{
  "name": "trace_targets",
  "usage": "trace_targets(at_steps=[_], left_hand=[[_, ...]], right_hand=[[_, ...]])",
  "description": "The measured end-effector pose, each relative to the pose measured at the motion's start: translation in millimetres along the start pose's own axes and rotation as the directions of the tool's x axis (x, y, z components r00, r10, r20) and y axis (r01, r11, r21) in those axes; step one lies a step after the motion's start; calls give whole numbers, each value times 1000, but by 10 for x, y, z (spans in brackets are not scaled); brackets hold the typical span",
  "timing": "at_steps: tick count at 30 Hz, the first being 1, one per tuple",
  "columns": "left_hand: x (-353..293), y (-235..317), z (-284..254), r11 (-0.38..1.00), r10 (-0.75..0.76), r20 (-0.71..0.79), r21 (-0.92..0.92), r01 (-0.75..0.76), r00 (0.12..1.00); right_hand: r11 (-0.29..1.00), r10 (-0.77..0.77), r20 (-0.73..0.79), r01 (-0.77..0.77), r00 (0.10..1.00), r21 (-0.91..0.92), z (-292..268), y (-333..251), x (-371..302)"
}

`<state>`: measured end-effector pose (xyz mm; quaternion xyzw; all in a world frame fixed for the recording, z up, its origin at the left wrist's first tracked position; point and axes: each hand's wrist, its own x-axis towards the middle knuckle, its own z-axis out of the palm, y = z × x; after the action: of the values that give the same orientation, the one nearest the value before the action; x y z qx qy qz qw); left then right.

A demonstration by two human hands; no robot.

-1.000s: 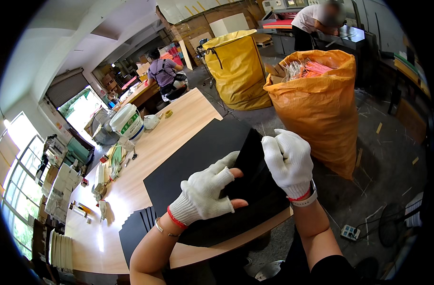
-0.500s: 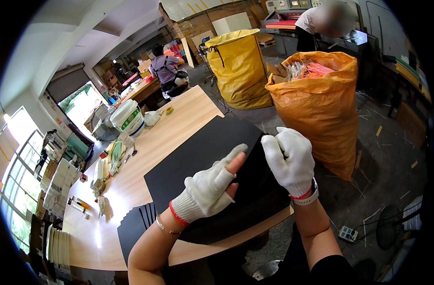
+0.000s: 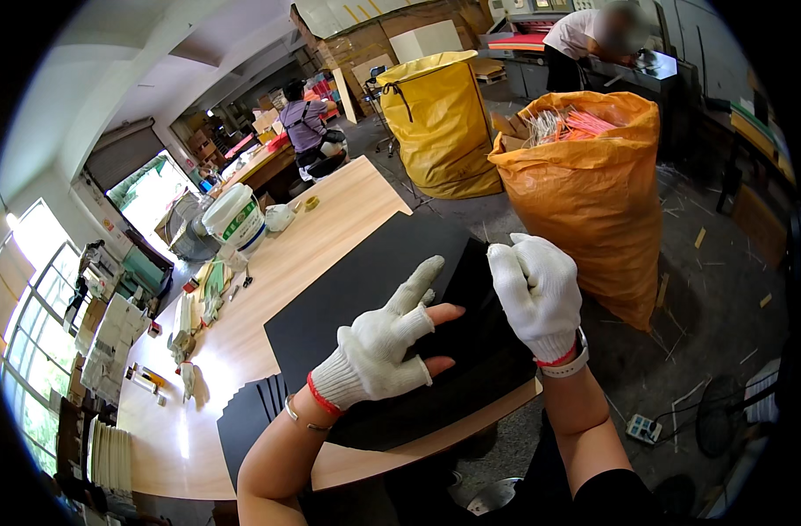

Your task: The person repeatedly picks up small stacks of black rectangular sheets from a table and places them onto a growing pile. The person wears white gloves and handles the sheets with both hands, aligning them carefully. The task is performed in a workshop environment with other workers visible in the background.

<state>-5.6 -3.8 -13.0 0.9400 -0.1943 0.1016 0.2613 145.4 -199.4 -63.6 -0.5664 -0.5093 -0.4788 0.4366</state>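
A pile of large black sheets (image 3: 348, 302) lies at the near right of the pale wooden table (image 3: 251, 337). My right hand (image 3: 536, 289), in a white knitted glove, is closed on the upper right edge of a black sheet, which looks raised there. Over the middle of the pile is my left hand (image 3: 383, 342), its fingers stretched and spread. The left glove leaves the thumb tip and one fingertip bare. Whether those tips touch the sheet is unclear. More black sheets (image 3: 247, 416) lie fanned beside my left forearm.
Beyond the table stand a yellow bag (image 3: 440, 123) and an orange sack (image 3: 584, 210) full of thin strips. A white bucket (image 3: 234, 215), a tape roll (image 3: 311, 202) and scissors (image 3: 247, 281) sit on the table. Two people work farther off. A power strip (image 3: 643, 429) lies on the floor.
My left hand's fingers have spread wider, and its bare thumb and fingertip now reach farther right. My right hand stays closed at the sheet's edge, almost unmoved.
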Motion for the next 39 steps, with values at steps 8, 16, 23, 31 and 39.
trace_targets(at_steps=[8,16,23,31,39], left_hand=[[24,63,48,976,48,-21,214,-42,999],[18,-48,31,988,11,-3,153,-11,1000],[19,-21,1,995,-41,29,97,38,999],[-9,9,43,999,-1,-51,34,3,999],[2,-20,2,1000,-19,45,16,18,999]], right_hand=[[943,283,4,-279,959,180,-4,-110,36],[918,343,-29,-328,939,224,15,-126,45],[936,303,-4,-297,953,187,-3,-131,41],[965,199,36,-202,979,168,-40,-82,68],[874,431,-1,-417,902,247,7,-195,87]])
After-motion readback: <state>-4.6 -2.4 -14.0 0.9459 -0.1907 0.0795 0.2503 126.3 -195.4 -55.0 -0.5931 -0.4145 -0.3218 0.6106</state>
